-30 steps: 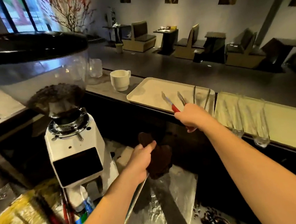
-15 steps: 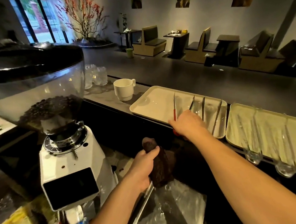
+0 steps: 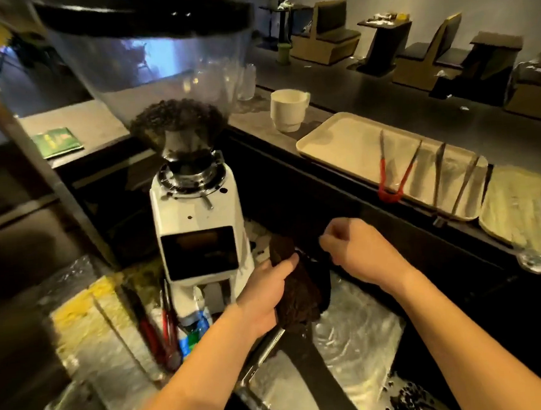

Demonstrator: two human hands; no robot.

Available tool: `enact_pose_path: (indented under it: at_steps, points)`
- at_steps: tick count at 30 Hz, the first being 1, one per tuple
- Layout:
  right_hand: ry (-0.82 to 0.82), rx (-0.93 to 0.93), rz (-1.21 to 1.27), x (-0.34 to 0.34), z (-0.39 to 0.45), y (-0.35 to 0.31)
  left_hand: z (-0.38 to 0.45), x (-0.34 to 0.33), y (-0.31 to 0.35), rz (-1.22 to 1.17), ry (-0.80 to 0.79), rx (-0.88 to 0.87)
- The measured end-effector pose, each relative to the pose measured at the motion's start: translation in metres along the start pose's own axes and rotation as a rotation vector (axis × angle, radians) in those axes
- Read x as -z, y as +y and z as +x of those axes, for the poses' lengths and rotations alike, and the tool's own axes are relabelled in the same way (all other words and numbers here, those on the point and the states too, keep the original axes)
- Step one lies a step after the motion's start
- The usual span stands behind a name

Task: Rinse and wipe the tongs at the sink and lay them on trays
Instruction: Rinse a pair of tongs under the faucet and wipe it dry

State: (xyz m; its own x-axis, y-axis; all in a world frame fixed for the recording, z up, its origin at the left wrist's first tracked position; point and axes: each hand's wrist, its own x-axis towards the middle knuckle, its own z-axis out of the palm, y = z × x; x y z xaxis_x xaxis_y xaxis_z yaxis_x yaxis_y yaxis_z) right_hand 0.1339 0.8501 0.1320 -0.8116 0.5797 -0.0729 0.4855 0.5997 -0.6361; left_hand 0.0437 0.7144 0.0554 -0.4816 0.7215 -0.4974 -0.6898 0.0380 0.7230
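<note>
Red-handled tongs (image 3: 392, 172) lie on the beige tray (image 3: 341, 139) on the raised counter, their red loop end over the tray's near rim. Two plain metal tongs (image 3: 453, 176) lie to their right on the same tray. My right hand (image 3: 358, 250) hovers below the counter, loosely curled, holding nothing. My left hand (image 3: 268, 288) grips a dark brown cloth (image 3: 301, 295) over the steel sink (image 3: 352, 336). More red-handled tongs (image 3: 158, 331) lie blurred on the drainboard at lower left.
A white coffee grinder (image 3: 196, 216) with a bean-filled hopper stands left of my hands. A white cup (image 3: 288, 109) sits beyond the tray. A second tray (image 3: 525, 206) with clear plastic tongs lies at far right. Coffee beans lie at the sink's lower right.
My right hand laid the red-handled tongs on the beige tray, let go and drew back down toward the sink. My left hand kept its hold on the cloth.
</note>
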Motion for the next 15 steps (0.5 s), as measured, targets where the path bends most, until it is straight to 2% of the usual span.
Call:
enact_pose_path:
  at_steps: [5,8,12,15]
  points:
    - [-0.369,0.097,0.053,-0.079,-0.02,-0.036,-0.049,0.075,-0.019,-0.03,0.019,0.032]
    - [-0.495,0.127,0.135,-0.131,-0.028,-0.057,-0.077,0.123,-0.032,-0.063,0.072,0.036]
    - [-0.563,0.178,0.122,-0.214,-0.021,-0.083,-0.11,0.19,-0.043,-0.084,0.309,0.006]
    - [-0.488,0.224,0.024,-0.274,-0.007,-0.096,-0.13,0.235,-0.046,-0.177,0.425,0.019]
